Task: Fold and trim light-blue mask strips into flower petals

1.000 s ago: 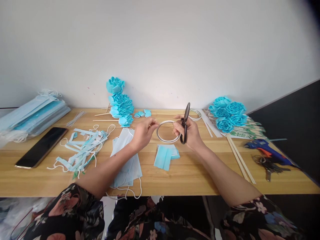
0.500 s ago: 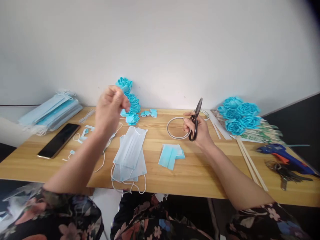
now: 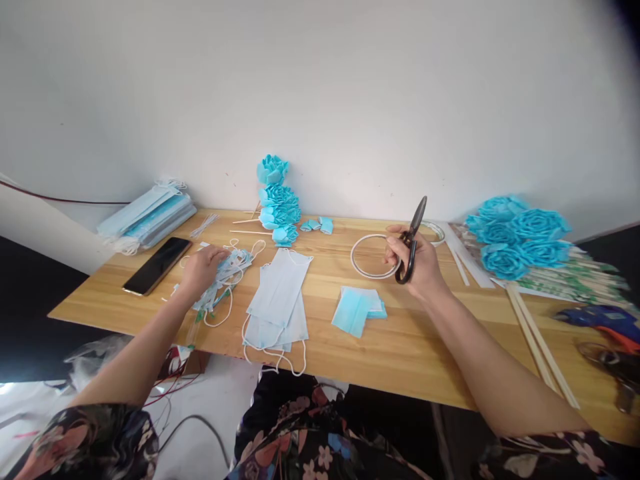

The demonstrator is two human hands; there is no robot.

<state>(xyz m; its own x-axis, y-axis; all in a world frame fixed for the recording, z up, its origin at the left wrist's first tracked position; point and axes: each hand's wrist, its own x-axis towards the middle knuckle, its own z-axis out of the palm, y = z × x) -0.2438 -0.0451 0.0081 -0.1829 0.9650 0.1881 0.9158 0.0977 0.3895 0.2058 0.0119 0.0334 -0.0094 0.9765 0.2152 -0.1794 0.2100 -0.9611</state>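
Note:
My right hand (image 3: 417, 260) is closed around dark-handled scissors (image 3: 414, 233), their blades pointing up. A thin white ring (image 3: 354, 257), like a narrow tape roll, meets its fingertips; whether it is gripped I cannot tell. At the left, my left hand (image 3: 201, 272) is down at a pile of mask scraps and ear loops (image 3: 233, 270), fingers curled over its edge and partly hidden. Between the hands lie several flat masks (image 3: 280, 287) and a small stack of cut blue pieces (image 3: 353, 310). Folded blue pieces (image 3: 320, 225) rest farther back, beside blue mask flowers on sticks (image 3: 279, 203).
A stack of masks (image 3: 150, 217) and a phone (image 3: 157, 265) are at the left. On the right are more blue flowers (image 3: 520, 233), wooden sticks (image 3: 543, 347), a blue glue gun (image 3: 600, 317) and another tape roll (image 3: 434, 231). The wall stands behind the table.
My left hand has come down from in front of the flowers to the scrap pile. My right hand keeps the scissors in about the same place. The view has shifted left.

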